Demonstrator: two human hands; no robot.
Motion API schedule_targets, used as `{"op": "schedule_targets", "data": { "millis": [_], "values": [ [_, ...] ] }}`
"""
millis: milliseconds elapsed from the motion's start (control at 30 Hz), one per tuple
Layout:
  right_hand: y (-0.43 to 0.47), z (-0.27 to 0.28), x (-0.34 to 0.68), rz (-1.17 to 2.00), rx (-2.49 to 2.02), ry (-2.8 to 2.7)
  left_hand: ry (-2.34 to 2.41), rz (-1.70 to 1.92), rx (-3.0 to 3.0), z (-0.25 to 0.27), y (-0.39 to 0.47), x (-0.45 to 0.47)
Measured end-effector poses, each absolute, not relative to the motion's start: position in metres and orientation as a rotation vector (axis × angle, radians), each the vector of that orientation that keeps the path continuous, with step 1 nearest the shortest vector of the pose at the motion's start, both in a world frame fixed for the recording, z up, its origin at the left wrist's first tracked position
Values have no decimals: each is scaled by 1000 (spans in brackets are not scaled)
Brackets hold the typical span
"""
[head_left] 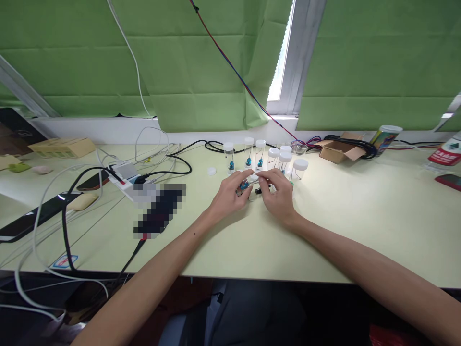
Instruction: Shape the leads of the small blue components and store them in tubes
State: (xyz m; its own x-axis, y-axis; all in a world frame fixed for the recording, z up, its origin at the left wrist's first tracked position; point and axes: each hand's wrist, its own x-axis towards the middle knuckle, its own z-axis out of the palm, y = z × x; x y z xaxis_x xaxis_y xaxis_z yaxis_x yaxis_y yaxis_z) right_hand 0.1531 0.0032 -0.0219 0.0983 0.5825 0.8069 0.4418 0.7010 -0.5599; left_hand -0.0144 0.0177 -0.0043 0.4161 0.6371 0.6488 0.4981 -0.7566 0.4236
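Cap (212,171): is being carried by the table (259,254), left of both hands.
Standing vials (229,156): are being ranged behind the hands.
Left hand (233,191): is being curled around a clear tube (245,185), with fingers and thumb closed on it; light, steady pressure is probably being demanded.
Black piece (258,191): is being overhung by the hands.
Right hand (279,192): fingertips are being held close together at the tube's end; any grip is being hidden.
Capped vial (300,165): is being crowded near that hand; sideways knocks are best being avoided.

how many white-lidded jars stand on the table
7 visible: three jars in a row beyond the left hand; farther right, one jar, then two jars front and back, then a rightmost jar. Others may be hidden.
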Motion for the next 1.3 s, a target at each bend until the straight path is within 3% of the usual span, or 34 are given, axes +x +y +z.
{"op": "schedule_targets", "data": {
  "millis": [1300],
  "values": [
    [5,-23,154,85,-808,-1585,946,1309,2570,-8,22,-18]
  ]
}}
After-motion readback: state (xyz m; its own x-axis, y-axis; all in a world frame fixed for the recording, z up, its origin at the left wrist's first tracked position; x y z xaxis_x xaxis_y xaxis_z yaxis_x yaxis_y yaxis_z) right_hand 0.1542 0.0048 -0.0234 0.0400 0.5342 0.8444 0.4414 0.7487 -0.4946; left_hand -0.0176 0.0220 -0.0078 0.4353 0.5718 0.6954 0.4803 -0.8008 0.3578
